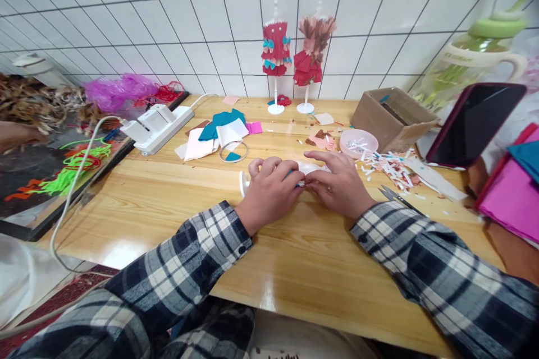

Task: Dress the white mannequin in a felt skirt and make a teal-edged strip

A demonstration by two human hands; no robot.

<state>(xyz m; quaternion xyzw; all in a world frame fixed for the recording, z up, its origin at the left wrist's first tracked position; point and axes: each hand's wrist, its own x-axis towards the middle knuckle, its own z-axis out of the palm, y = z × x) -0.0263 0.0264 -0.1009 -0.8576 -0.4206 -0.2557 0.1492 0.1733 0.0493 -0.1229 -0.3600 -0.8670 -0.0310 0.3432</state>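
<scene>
A small white dress form lies on its side in my hands; its round base (242, 184) shows at the left and part of its pale body (310, 168) between my hands. My left hand (273, 188) is closed around it, fingers curled over the top. Closed from the other side, my right hand (339, 180) pinches at its near edge, with the index finger stretched over it. A bit of teal material (300, 182) peeks out at the left fingertips. What exactly the right fingertips grip is mostly hidden.
Two dressed forms (275, 50) stand by the tiled wall. Teal and white pieces (223, 126), a metal ring (233, 151) and a power strip (162, 126) lie left. At right are a pink dish (359, 143), paper scraps, thread snips (393, 195), a cardboard box (391, 118) and a phone (475, 123).
</scene>
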